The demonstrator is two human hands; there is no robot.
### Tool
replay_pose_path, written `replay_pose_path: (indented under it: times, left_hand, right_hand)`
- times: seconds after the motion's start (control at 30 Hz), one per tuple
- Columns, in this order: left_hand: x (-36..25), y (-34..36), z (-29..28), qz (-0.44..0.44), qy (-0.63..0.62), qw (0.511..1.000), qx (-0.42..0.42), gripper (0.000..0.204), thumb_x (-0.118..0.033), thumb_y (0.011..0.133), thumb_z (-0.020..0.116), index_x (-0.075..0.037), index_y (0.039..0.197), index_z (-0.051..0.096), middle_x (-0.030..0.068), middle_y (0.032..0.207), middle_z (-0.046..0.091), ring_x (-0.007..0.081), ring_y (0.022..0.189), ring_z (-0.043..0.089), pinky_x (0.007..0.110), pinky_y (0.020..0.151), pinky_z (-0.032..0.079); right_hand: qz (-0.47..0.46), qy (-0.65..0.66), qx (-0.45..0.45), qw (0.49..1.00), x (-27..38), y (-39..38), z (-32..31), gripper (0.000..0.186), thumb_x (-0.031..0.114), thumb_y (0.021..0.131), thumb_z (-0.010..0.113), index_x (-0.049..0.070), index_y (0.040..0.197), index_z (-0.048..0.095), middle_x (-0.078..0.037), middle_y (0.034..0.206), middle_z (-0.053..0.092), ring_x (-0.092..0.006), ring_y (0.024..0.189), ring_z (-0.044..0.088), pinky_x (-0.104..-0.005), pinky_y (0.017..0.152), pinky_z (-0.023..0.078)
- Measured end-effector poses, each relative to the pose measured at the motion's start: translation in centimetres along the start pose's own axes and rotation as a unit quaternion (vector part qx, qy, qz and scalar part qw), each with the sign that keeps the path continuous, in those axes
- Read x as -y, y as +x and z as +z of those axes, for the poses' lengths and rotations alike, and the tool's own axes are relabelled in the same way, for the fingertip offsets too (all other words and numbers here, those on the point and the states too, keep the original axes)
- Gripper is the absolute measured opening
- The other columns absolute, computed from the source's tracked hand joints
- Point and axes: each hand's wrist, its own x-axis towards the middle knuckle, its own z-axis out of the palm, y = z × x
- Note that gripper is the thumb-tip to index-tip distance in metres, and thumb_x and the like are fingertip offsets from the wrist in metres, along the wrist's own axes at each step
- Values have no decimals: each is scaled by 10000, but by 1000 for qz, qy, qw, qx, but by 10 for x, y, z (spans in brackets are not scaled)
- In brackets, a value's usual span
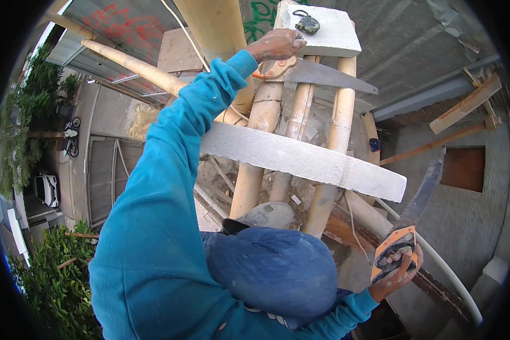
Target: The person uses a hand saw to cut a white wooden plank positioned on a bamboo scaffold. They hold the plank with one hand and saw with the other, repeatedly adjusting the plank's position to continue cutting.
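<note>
Head view, looking straight down from height. The left hand (276, 44) reaches up the frame and rests on the orange handle of a handsaw (317, 73); whether the fingers close around the handle I cannot tell, since the hand covers most of it. That saw lies flat across the bamboo poles (300, 113), blade pointing right, teeth on its lower edge. The right hand (396, 272) is clenched around the orange handle of a second handsaw (416, 209), low right, its blade slanting up and right over the grey ground.

Edges next: three bamboo poles run side by side up the middle, crossed by two white planks, a long one (300, 156) at mid-frame and a shorter one (328, 28) at the top. A small dark object (307, 24) sits on the top plank; too small to identify. There is open air left of the poles, down to a yard with a white car (46, 188) and green bushes (56, 266) far below.

The blue sleeve and denim knee (272, 272) hide the lower ends of the poles. The fisheye rim cuts off the corners.

Count: two saws, two planks, three poles.
</note>
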Motion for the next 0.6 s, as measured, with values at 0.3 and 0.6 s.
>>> replay_pose_path:
  times: [0.3, 0.6]
  left_hand:
    - [-10, -24, 2, -20, -325, 943, 67, 438, -400, 1086, 479, -15, 1131, 684, 19, 799, 623, 118, 721, 612, 258, 693, 546]
    - [-34, -274, -50, -88, -350, 903, 232, 425, -462, 1038, 515, -67, 1145, 631, -44, 789, 493, 115, 742, 447, 269, 699, 384]
  right_hand:
    - [14, 33, 32, 999, -5, 3, -18, 289, 191, 997, 619, 14, 1217, 557, -24, 864, 532, -79, 710, 506, -223, 652, 442]
    - [3, 30, -17, 999, 7, -8, -13, 333, 203, 994, 621, 30, 1270, 549, -26, 875, 545, -76, 717, 514, -230, 658, 467]
